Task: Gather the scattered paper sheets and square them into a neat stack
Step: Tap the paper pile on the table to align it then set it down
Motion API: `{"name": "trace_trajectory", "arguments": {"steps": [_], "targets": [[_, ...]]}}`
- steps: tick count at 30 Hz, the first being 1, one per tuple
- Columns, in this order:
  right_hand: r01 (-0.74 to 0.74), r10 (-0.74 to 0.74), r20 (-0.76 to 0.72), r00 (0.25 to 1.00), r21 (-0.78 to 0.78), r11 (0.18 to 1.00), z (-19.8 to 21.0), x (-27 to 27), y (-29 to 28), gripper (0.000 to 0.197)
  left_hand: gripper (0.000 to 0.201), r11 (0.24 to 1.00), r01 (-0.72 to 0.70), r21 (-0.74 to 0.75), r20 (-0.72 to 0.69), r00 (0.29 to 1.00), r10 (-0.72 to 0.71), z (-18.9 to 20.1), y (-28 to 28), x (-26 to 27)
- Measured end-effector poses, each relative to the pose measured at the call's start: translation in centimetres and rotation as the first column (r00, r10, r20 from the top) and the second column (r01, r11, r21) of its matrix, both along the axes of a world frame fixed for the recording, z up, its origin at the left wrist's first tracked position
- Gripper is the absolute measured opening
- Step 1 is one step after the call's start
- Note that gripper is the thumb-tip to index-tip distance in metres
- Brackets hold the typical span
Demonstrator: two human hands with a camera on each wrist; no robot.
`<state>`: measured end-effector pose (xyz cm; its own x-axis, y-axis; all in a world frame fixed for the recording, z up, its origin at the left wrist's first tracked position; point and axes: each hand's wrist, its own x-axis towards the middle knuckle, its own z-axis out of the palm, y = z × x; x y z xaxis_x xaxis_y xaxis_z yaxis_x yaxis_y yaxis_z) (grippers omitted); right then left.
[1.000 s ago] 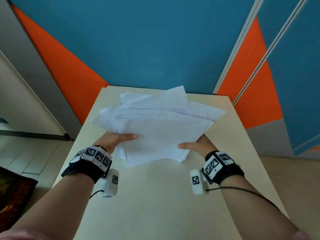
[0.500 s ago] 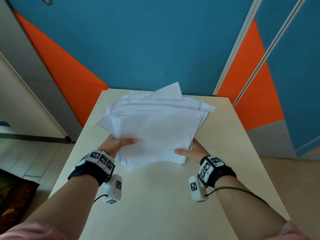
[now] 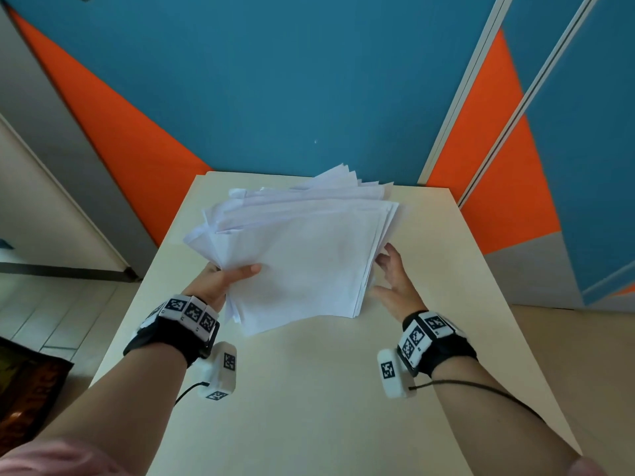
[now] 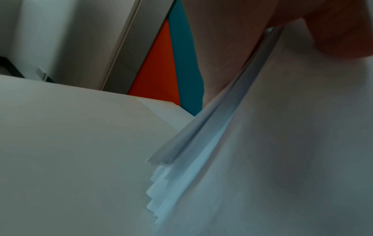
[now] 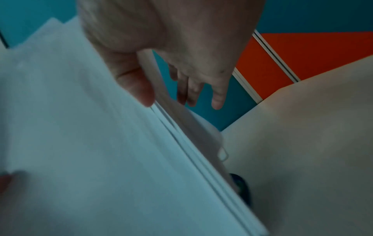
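A loose bundle of white paper sheets is held tilted above the cream table, its far and left edges still fanned out. My left hand grips the bundle's left edge, thumb on top and fingers hidden beneath. My right hand stands at the right edge with fingers straight and spread, the thumb touching the sheet edges. In the left wrist view the staggered sheet corners show close up. In the right wrist view my right hand is open beside the paper.
The table is pushed against a blue and orange wall. Tiled floor lies to the left, with a dark object at the lower left. A small dark thing shows under the paper's edge.
The sheets have been drawn together into a narrower bundle. My right hand let go of its pinch on the lower right edge and moved to the right side, fingers now straight.
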<state>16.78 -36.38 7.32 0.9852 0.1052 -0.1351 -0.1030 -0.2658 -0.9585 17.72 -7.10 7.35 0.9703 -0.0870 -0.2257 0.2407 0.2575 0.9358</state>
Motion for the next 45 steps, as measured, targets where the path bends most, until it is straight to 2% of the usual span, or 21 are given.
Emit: {"name": "trace_trajectory", "arguments": {"steps": [2,4,6,8,11,13,18,20,22,24,27,31,34,37,40,43,45], "targets": [[-0.005,0.005,0.007,1.0,0.093,0.996,0.7,1.1,0.6,0.078,0.088,1.0,0.018,0.014,-0.001,1.0,-0.018,0.2,0.0,0.2],[0.039,-0.04,0.003,0.999,0.176,0.984,1.7,1.9,1.3,0.069,0.09,0.999,0.027,0.04,0.009,1.0,-0.027,0.5,-0.1,0.3],[0.12,-0.118,-0.022,0.993,0.221,0.968,2.5,2.1,2.4,0.049,0.089,0.998,-0.018,0.055,0.032,0.999,0.016,1.1,-0.5,0.7],[0.182,-0.182,-0.019,0.983,0.202,0.962,3.1,1.9,3.6,0.022,0.089,0.995,-0.088,0.053,0.053,0.995,0.085,2.0,-1.2,1.2],[0.259,-0.273,0.01,0.962,0.279,0.925,3.8,1.9,4.1,0.014,0.087,0.99,-0.136,0.047,0.092,0.987,0.131,3.2,-1.9,1.7],[0.251,-0.272,0.024,0.962,0.321,0.913,4.2,1.8,3.5,0.019,0.083,0.993,-0.104,0.05,0.127,0.987,0.097,4.1,-1.7,1.6],[0.07,-0.08,0.027,0.996,0.263,0.962,3.8,1.7,1.8,0.047,0.088,0.992,-0.025,0.126,0.085,0.996,0.015,3.5,-0.8,1.1],[0.096,-0.109,0.039,0.993,0.247,0.964,4.0,2.0,2.1,0.04,0.084,0.99,-0.052,0.128,0.09,0.995,0.04,3.5,-1.1,1.0],[0.183,-0.2,0.052,0.978,0.238,0.954,4.2,2.0,2.8,0.028,0.071,0.991,-0.097,0.095,0.127,0.988,0.085,3.6,-1.7,0.8],[0.208,-0.243,0.099,0.965,0.279,0.937,5.1,1.9,3.2,0.03,0.063,0.99,-0.132,0.051,0.162,0.979,0.123,4.1,-2.1,0.5],[0.145,-0.21,0.156,0.965,0.35,0.926,6.4,1.5,2.6,0.033,0.056,0.995,-0.098,0.026,0.207,0.974,0.091,4.4,-1.6,-0.2],[0.126,-0.141,0.033,0.989,0.293,0.948,4.8,0.5,1.7,0.045,0.062,0.995,-0.037,0.097,0.195,0.981,0.017,3.1,-1.6,-1.3],[0.182,-0.177,-0.046,0.983,0.191,0.964,3.4,0.0,2.1,0.035,0.057,0.993,-0.102,0.064,0.18,0.98,0.089,1.8,-2.3,-1.4],[0.225,-0.233,0.019,0.972,0.191,0.955,3.8,-0.2,2.4,0.025,0.049,0.986,-0.168,0.022,0.206,0.965,0.16,2.2,-3.1,-1.6],[0.218,-0.245,0.098,0.965,0.227,0.949,4.6,-0.8,2.2,0.024,0.038,0.987,-0.161,-0.013,0.248,0.956,0.159,2.7,-3.1,-2.2],[0.187,-0.198,0.028,0.98,0.224,0.957,3.9,-1.7,1.4,0.033,0.052,0.995,-0.1,0.006,0.25,0.963,0.096,2.5,-2.8,-2.7],[0.154,-0.148,-0.045,0.988,0.177,0.972,3.0,-1.7,0.6,0.05,0.064,0.997,-0.074,0.023,0.233,0.97,0.067,2.4,-2.7,-3.0]]}}
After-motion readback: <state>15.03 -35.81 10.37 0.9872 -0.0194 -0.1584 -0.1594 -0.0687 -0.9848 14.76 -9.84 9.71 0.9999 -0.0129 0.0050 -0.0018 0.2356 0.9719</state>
